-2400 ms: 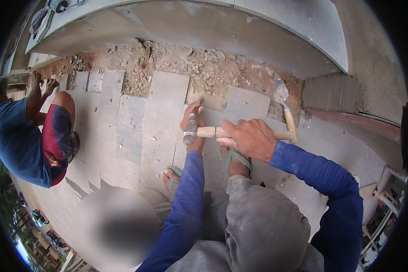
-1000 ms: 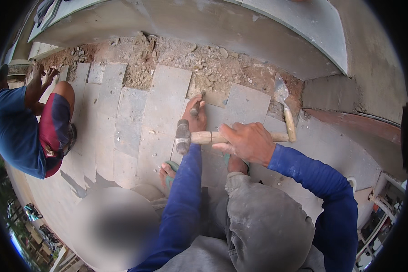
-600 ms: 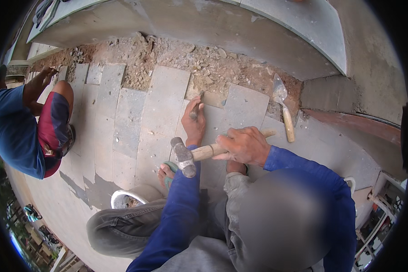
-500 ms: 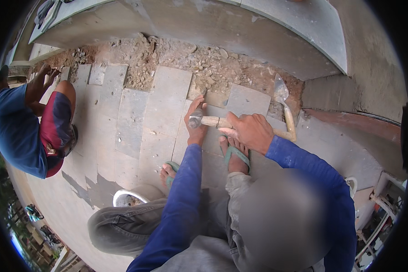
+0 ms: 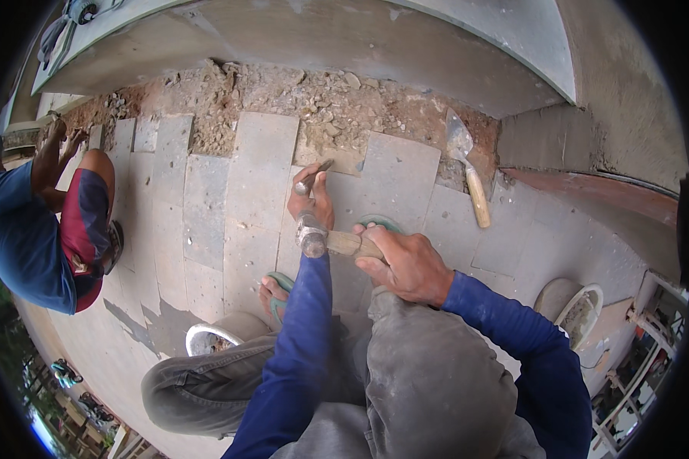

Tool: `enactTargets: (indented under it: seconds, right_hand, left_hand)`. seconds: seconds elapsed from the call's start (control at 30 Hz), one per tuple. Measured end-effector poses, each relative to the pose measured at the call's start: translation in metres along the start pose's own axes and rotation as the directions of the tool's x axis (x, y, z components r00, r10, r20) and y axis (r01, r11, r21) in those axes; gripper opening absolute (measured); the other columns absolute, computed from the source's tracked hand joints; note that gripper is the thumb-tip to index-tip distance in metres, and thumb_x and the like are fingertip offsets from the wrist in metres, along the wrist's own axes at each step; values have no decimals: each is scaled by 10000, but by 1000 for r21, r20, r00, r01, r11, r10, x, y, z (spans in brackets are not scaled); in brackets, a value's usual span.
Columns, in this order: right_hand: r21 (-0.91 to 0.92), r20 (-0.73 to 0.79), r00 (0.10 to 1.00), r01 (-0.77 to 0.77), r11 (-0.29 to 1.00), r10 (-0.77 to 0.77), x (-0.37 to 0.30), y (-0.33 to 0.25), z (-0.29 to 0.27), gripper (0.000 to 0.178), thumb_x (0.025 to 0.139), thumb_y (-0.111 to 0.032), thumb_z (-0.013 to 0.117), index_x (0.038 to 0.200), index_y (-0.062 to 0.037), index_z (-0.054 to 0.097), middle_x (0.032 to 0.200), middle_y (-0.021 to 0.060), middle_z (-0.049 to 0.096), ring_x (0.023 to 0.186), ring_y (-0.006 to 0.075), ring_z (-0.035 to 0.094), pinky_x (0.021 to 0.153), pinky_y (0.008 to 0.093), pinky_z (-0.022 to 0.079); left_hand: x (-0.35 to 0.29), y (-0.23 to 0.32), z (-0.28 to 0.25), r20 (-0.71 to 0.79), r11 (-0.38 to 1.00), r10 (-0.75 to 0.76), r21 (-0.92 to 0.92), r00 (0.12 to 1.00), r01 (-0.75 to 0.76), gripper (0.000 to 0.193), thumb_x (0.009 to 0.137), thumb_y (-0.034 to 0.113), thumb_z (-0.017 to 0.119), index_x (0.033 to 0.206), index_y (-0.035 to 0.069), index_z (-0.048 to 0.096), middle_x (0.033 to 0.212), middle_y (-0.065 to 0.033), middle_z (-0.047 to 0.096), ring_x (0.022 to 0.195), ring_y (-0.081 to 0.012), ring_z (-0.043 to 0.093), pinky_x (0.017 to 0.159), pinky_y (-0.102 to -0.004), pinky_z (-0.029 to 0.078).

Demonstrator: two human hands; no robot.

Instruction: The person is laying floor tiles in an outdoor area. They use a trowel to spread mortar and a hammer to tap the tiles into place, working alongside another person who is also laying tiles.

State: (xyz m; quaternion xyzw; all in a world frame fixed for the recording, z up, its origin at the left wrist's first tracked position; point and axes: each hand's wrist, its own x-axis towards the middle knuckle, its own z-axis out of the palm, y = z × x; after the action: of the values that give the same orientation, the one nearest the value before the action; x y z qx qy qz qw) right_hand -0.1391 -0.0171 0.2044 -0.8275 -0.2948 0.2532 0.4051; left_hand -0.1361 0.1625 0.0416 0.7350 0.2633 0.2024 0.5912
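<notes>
My left hand [image 5: 311, 205] is wrapped round a short metal chisel [image 5: 306, 183], whose tip points at the edge of a grey stone tile [image 5: 400, 180] bordering the broken ground. In my right hand [image 5: 415, 269] is a hammer [image 5: 347, 243] with a wooden handle. Its metal head hangs nearer to me than the chisel, over my left wrist in this view; whether they touch cannot be told. To the right, a trowel [image 5: 463, 145] with a wooden handle lies across rubble and paving, held by neither hand.
Rubble and bare soil [image 5: 268, 92] run along a low concrete wall [image 5: 314, 38]. A co-worker in a blue shirt [image 5: 24, 222] squats at the left. One bucket [image 5: 214, 336] stands beside my left knee, another bucket [image 5: 578, 306] at the right. My sandalled feet are on the paving.
My right hand has drawn the hammer back toward me, away from the chisel. More of the chisel, the trowel's handle and the right bucket now shows. The view has shifted slightly.
</notes>
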Motion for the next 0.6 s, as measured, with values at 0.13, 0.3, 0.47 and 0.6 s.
enactTargets:
  seconds: [0.13,0.3,0.47,0.6]
  right_hand:
    - [-36,-19,997,76,996,-76,13,-13,-5,393,935,-334,678,1133,-20,551,884,189,652,755,390,663,651,475,534]
    - [-145,-73,958,264,954,-277,25,-34,-21,461,878,-317,754,1167,-4,576,887,167,661,712,358,689,581,432,556]
    - [-454,64,998,41,890,-13,55,-10,-35,445,849,-337,781,1117,-38,589,802,119,616,616,312,654,526,396,537]
    - [-243,-85,943,295,924,-323,32,-23,-29,403,908,-439,692,1050,-78,582,733,126,596,573,326,643,510,406,527]
  left_hand:
    - [1,1,5,9,992,128,-14,992,-128,168,966,48,655,1124,-2,627,1096,-153,709,1024,-219,685,918,-330,530]
    - [1,13,12,56,996,50,72,997,-54,134,951,65,674,1078,24,653,1063,-124,722,962,-226,698,862,-326,536]
    - [4,1,11,103,994,70,74,992,-78,153,937,62,687,1078,17,653,1027,-114,728,939,-231,699,846,-319,536]
    - [-1,4,10,81,995,89,42,993,-93,146,929,32,684,1072,22,657,1132,-121,705,1052,-224,678,897,-332,528]
